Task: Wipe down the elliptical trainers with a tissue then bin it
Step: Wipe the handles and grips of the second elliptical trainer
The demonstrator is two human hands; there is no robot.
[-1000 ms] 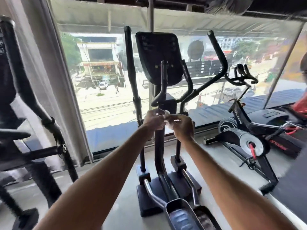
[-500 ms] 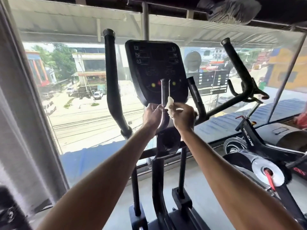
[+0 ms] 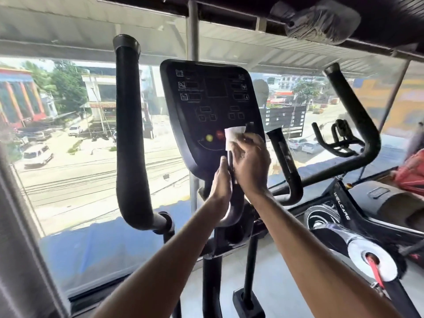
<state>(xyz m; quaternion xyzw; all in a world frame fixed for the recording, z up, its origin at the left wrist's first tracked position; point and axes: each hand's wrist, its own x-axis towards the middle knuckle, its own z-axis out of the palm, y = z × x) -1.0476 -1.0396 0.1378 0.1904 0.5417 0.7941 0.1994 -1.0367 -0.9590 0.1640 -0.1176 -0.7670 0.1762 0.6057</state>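
A black elliptical trainer stands right in front of me, its console (image 3: 213,99) facing me. My right hand (image 3: 252,166) pinches a small white tissue (image 3: 232,135) and holds it against the console's lower part, beside the red and yellow buttons. Just below, my left hand (image 3: 220,187) grips the short inner handle (image 3: 231,210) that rises in front of the console. The long left handlebar (image 3: 128,134) and the long right handlebar (image 3: 358,125) stand on either side. No bin is in view.
A second inner grip (image 3: 284,157) sticks up right of my hands. An exercise bike (image 3: 344,216) with a chrome flywheel stands at the right. A large window (image 3: 68,157) runs behind the machines. Someone in red (image 3: 413,173) is at the far right edge.
I have come closer and the view has risen. My right hand has carried the tissue up from the inner handle to the console's lower part. My left hand stays on the inner handle.
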